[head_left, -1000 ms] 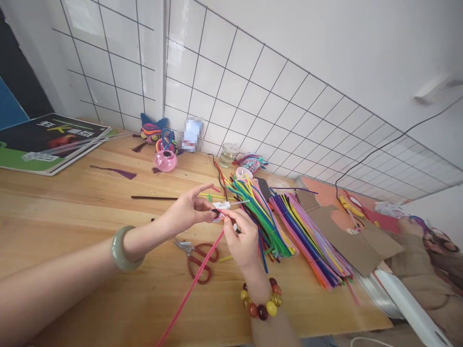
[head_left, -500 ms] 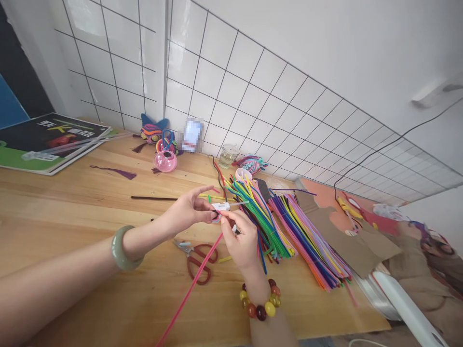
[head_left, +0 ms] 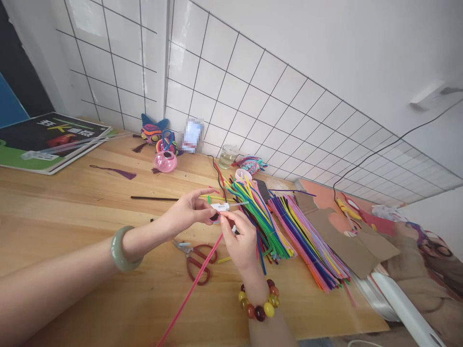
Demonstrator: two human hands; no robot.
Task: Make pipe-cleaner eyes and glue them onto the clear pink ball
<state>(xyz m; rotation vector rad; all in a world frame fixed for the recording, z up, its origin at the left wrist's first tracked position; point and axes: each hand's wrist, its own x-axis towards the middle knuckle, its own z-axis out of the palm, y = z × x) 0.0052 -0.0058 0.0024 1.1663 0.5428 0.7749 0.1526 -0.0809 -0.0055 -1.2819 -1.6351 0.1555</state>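
Observation:
My left hand pinches a small round piece with a dark middle and a pale rim, mostly covered by the fingers. Right beside it, my right hand grips the end of a long pink pipe cleaner against that piece. The pipe cleaner trails down to the lower left. Just behind the fingertips lies a white glue gun with a clear glue stick in its end. Red-handled scissors rest on the table below my hands, partly crossed by the pipe cleaner.
Bundles of coloured pipe cleaners lie to the right, near brown cardboard. Toward the wall stand a glass cup, a pink bowl and colourful crafts. A purple tassel and a black booklet lie left.
The small round piece has turned slightly in my left fingers, so more of its dark middle shows. Both hands stay in nearly the same place.

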